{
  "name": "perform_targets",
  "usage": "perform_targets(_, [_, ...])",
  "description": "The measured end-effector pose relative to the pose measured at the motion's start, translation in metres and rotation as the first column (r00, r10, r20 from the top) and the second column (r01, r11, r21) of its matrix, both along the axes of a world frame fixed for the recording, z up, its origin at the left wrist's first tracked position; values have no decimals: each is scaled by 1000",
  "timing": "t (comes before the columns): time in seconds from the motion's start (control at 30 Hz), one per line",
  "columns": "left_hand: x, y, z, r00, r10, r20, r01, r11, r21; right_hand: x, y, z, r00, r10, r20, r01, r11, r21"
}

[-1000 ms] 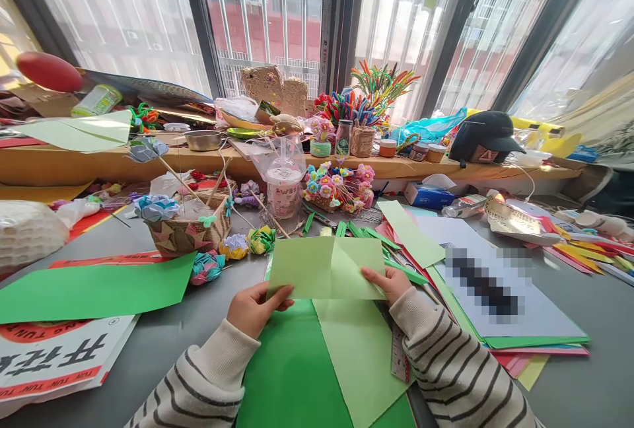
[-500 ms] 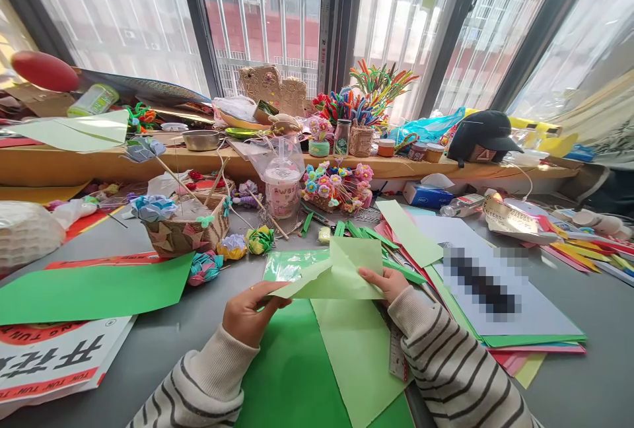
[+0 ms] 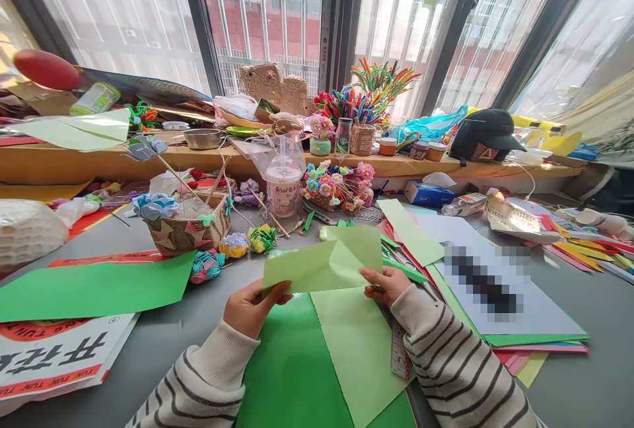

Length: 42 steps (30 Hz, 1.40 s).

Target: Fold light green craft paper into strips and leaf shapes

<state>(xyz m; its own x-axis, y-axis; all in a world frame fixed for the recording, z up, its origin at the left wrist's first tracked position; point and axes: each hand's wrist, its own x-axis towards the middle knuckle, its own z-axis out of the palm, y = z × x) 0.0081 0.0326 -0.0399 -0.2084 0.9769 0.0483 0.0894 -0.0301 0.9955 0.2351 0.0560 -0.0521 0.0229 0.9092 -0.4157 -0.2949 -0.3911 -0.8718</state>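
Note:
Between my two hands a light green sheet of paper (image 3: 302,266) is held up above the table, with a raised crease near its middle. My left hand (image 3: 252,306) pinches its left end, thumb on top. At the right end my right hand (image 3: 389,286) grips the paper between thumb and curled fingers. Below lies a second light green sheet (image 3: 359,355) with a rough torn edge, on top of a darker green sheet (image 3: 292,368). A clear ruler (image 3: 399,351) pokes out beside my right sleeve.
To the left are a green sheet (image 3: 99,283) over a printed bag (image 3: 54,362) and a basket (image 3: 191,233) with paper flowers. A lidded plastic cup (image 3: 284,190) stands ahead. Stacked paper (image 3: 539,306) lies right. A black cap (image 3: 485,134) rests on the ledge.
The paper's left part has tilted and flattened out, so its face now shows more broadly. My left hand has turned, its thumb now lying on the paper's front. My right hand has barely moved.

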Motion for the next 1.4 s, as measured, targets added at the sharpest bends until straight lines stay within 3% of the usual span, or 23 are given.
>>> perform_targets(0.2, [0, -2, -1, 1000, 2, -30, 0, 999, 55, 2, 1, -5, 1000, 14, -17, -15, 999, -35])
perform_targets(0.47, [-1, 1, -2, 1000, -13, -24, 13, 1000, -27, 1, -1, 1, 999, 53, 0, -53, 998, 23])
perform_targets(0.8, [-1, -1, -2, 998, -6, -65, 7, 1000, 16, 2, 0, -5, 997, 68, -26, -69, 998, -16])
perform_targets(1.2, [-3, 3, -3, 998, -17, -63, 15, 999, -29, 0, -1, -1, 997, 74, -6, -74, 997, 29])
perform_targets(1.3, [-3, 2, 0, 999, -22, -30, 20, 997, -77, 1, 2, 1, 997, 66, 48, -68, 997, 44])
perform_targets(1.4, [-5, 1, 1, 999, -45, -13, 43, 988, -147, 10, -6, 11, 957, 58, 283, -113, 977, 182])
